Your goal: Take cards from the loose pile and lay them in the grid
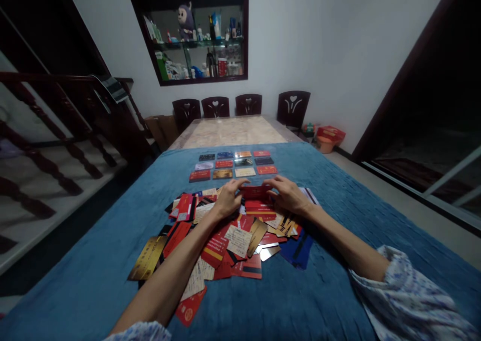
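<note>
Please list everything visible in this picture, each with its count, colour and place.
blue cloth: one, blue, over the table's near part
table: one, beige marbled top, bare at the far end
card pile: many, mostly red, some gold, heaped on the cloth
laid-out cards: twelve, mixed colours, three rows of four beyond the pile
red card: one, red, held over the pile's far edge
chairs: four, dark brown, table's far end
wall niche: one, dark frame, back wall
plush toy: one, purple, niche's top shelf
stair railing: one, dark wood, left
left hand: one, bare, gripping the red card's left end
right hand: one, bare, gripping its right end
</note>
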Motion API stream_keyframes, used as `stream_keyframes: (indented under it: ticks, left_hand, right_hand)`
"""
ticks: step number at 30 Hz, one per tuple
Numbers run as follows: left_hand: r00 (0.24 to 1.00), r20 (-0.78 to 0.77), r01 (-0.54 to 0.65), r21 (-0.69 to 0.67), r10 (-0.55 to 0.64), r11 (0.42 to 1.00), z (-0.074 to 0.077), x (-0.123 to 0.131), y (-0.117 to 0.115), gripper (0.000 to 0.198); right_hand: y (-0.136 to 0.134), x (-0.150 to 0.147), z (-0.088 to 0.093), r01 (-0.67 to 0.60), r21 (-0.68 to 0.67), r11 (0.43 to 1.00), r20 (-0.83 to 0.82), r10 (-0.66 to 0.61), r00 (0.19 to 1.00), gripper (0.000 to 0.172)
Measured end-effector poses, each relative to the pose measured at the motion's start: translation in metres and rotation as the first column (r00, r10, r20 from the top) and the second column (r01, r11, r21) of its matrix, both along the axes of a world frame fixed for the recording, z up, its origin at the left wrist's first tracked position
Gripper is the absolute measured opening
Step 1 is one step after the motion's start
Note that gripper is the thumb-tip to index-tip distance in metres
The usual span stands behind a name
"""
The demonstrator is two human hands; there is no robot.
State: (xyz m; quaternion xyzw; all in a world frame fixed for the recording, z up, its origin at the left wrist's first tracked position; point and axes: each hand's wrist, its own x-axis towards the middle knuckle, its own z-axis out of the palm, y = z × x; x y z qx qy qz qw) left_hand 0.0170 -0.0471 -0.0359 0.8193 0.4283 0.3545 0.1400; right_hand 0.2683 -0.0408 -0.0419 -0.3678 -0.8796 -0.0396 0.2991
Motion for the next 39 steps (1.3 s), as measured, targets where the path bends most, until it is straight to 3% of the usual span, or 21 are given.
stream_keyframes:
  ticks: [7, 16, 23, 39]
  left_hand:
    - [0.997, -0.08, -0.016, 0.018, 0.017, 1.0, 0.001, 0.0, -0.002, 0.035]
    - [0.957, -0.274, -0.097, 0.017, 0.098, 0.995, 0.005, 0.003, -0.011, 0.044]
    - [0.938, -0.328, -0.115, 0.009, 0.111, 0.993, 0.007, 0.005, -0.011, 0.041]
    - [0.973, -0.222, -0.062, -0.015, 0.058, 0.998, 0.006, 0.004, -0.011, 0.049]
  right_hand:
    - [0.001, -0.001, -0.006, 0.013, 0.005, 1.0, 0.01, -0.013, 1.0, 0.03]
    - [0.002, -0.003, -0.008, 0.001, -0.019, 1.0, 0.05, 0.0, 0.999, 0.041]
    - [0.004, -0.008, -0.011, 0.012, -0.02, 1.0, 0.082, -0.01, 0.997, 0.042]
    - [0.005, -0.004, -0.007, -0.003, 0.027, 1.0, 0.105, 0.001, 0.995, 0.058]
